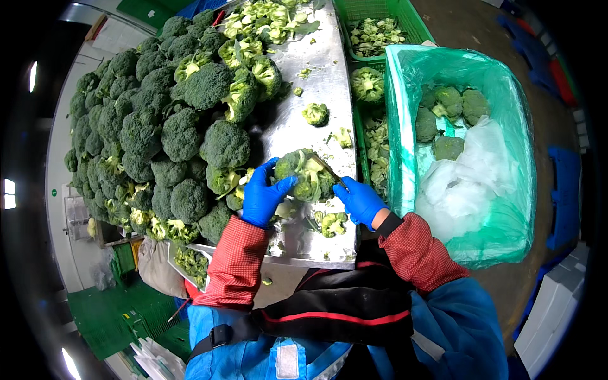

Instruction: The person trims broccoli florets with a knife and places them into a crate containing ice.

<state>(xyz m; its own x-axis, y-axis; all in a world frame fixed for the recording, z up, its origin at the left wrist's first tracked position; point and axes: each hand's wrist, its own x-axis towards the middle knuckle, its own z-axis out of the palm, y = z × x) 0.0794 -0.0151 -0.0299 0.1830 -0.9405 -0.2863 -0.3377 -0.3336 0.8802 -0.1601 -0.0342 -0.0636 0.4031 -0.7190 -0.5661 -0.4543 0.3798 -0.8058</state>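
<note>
Both hands wear blue gloves. My left hand holds a broccoli head by its left side, over the right part of a metal table. The cut stalk side of the head faces up. My right hand grips a knife, its blade lying against the stalk and pointing up and left. The knife's handle is mostly hidden in the fist. Cut florets lie below the head, and a small floret rests above it. A large pile of broccoli heads fills the left of the table.
To the right stands a bin with a green plastic liner, holding several broccoli heads and white film. Green crates with trimmings line the table's right edge. More cut pieces lie at the far end. Green crates stand at lower left.
</note>
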